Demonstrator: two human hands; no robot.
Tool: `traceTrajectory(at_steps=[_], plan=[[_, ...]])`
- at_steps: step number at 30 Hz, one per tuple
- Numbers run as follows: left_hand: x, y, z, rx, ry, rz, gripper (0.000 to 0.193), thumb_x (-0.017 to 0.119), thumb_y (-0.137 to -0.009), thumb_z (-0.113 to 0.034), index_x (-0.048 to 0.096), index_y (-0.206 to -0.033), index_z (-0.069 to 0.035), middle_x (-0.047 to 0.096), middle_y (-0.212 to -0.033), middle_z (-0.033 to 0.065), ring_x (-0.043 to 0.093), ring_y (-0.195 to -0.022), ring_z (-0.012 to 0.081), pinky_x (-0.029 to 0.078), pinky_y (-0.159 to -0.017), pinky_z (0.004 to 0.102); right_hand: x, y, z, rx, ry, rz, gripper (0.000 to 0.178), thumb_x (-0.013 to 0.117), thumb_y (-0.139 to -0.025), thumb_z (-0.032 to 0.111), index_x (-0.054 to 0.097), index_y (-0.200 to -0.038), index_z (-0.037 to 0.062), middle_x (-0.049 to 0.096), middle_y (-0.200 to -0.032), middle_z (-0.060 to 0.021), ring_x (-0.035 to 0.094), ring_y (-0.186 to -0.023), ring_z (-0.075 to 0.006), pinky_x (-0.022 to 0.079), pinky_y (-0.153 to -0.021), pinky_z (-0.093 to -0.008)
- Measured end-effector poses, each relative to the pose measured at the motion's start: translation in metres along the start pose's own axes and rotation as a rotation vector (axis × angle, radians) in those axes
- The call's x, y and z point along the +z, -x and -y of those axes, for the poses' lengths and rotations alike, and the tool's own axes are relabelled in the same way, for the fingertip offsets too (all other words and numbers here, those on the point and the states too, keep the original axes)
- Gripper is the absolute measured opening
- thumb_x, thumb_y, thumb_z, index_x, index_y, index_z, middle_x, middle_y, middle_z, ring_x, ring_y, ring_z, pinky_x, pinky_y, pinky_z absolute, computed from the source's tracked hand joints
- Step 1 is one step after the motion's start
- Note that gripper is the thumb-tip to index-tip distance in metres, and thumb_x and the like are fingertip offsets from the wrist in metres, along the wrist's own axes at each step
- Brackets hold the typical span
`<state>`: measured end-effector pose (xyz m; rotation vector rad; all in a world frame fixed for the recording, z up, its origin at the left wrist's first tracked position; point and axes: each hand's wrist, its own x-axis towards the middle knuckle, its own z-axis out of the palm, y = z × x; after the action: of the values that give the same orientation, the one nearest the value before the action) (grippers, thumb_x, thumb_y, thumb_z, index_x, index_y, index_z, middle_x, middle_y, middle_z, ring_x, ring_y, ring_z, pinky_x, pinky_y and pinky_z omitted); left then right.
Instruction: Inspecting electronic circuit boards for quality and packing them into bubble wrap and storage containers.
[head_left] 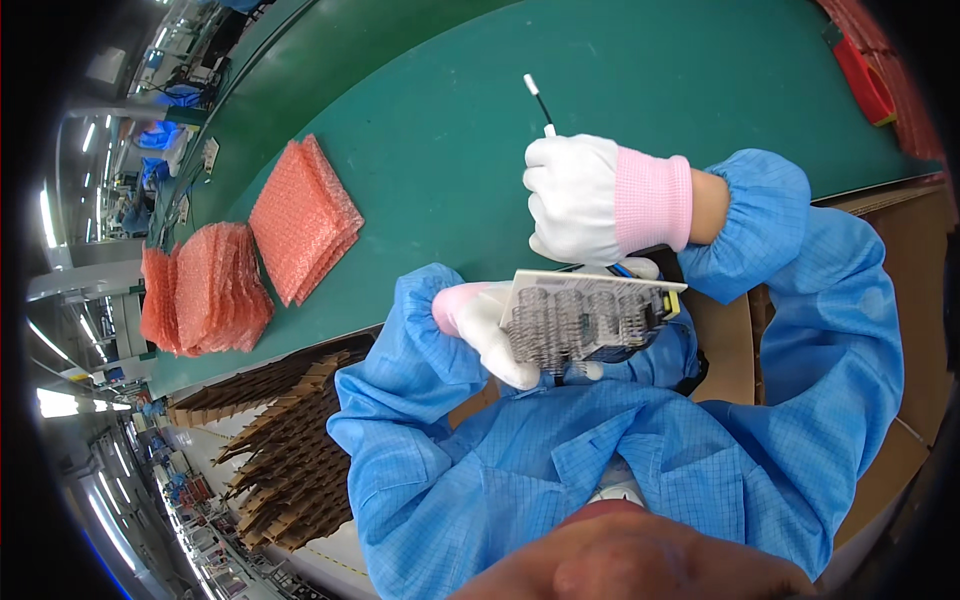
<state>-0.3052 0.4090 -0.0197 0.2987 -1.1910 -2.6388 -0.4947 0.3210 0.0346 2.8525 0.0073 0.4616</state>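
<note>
My left hand [490, 340], in a white glove with a pink cuff, is closed around the edge of a circuit board [590, 320] above my lap. The board is tilted, with its pale side up and away. Several coil-like parts, dark blocks and a yellow part stand on its near face. Just beyond the board my right hand [575, 195], gloved alike, is closed in a fist. Out of the fist points a thin stick-like thing with a black shaft and white tip [531, 85]; its kind I cannot make out. Something blue and black shows under the fist, mostly hidden.
Pink bubble-wrap bags [305, 220] lie on the green table [430, 130] at left, with another pile [210, 290] beside them. Brown cardboard dividers [290, 450] stand below the table's edge. A red-handled thing [865, 85] and more pink wrap are at far right. Cardboard [900, 300] stands beside my right arm.
</note>
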Motion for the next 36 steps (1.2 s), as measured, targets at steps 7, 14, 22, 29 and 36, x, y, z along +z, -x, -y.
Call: traceTrajectory(at_steps=[7, 14, 22, 29, 36], plan=[[0.016, 0.006, 0.002, 0.060, 0.466, 0.020, 0.101, 0.087, -0.068, -0.012, 0.026, -0.148, 0.002, 0.039, -0.146, 0.0170, 0.043, -0.132, 0.0255, 0.048, -0.098, 0.0406, 0.004, 0.013, -0.017, 0.160, -0.193, 0.075, 0.028, 0.062, -0.069, 0.028, 0.050, -0.048, 0.0130, 0.050, -0.048, -0.0054, 0.054, -0.053, -0.0251, 0.046, -0.058, -0.0368], [0.000, 0.029, -0.029, 0.355, 0.364, -0.186, 0.082, 0.067, -0.087, -0.041, 0.025, -0.147, -0.003, 0.035, -0.144, 0.0290, 0.048, -0.120, 0.0496, 0.051, -0.083, 0.0677, -0.024, 0.054, -0.042, 0.464, 0.015, 0.169, 0.051, 0.053, -0.091, 0.040, 0.057, -0.052, 0.0077, 0.053, -0.049, -0.0130, 0.057, -0.047, -0.0331, 0.047, -0.047, -0.0419], [-0.013, 0.029, -0.034, 0.538, 0.266, -0.284, 0.089, 0.068, -0.084, -0.033, 0.016, -0.151, -0.005, 0.029, -0.145, 0.0338, 0.039, -0.128, 0.0537, 0.047, -0.088, 0.0703, -0.038, 0.066, -0.036, 0.523, 0.223, 0.079, 0.021, 0.064, -0.081, 0.030, 0.060, -0.083, 0.0092, 0.061, -0.078, -0.0094, 0.062, -0.074, -0.0275, 0.048, -0.073, -0.0405], [0.002, 0.012, -0.035, 0.608, 0.511, -0.168, 0.084, 0.063, -0.086, -0.037, 0.019, -0.149, -0.001, 0.034, -0.142, 0.0328, 0.039, -0.127, 0.0555, 0.046, -0.088, 0.0720, -0.039, 0.038, 0.008, 0.359, -0.010, -0.262, 0.067, 0.072, -0.053, 0.009, 0.056, -0.118, 0.0060, 0.060, -0.112, -0.0125, 0.061, -0.104, -0.0300, 0.046, -0.100, -0.0441], [-0.001, 0.018, -0.040, 0.559, 0.257, -0.263, 0.098, 0.075, -0.081, -0.032, 0.013, -0.151, -0.003, 0.027, -0.147, 0.0301, 0.040, -0.126, 0.0549, 0.048, -0.087, 0.0699, -0.022, 0.044, 0.009, 0.526, -0.104, 0.162, 0.024, 0.068, -0.077, 0.023, 0.054, -0.094, 0.0139, 0.060, -0.070, -0.0028, 0.066, -0.064, -0.0220, 0.051, -0.053, -0.0357]])
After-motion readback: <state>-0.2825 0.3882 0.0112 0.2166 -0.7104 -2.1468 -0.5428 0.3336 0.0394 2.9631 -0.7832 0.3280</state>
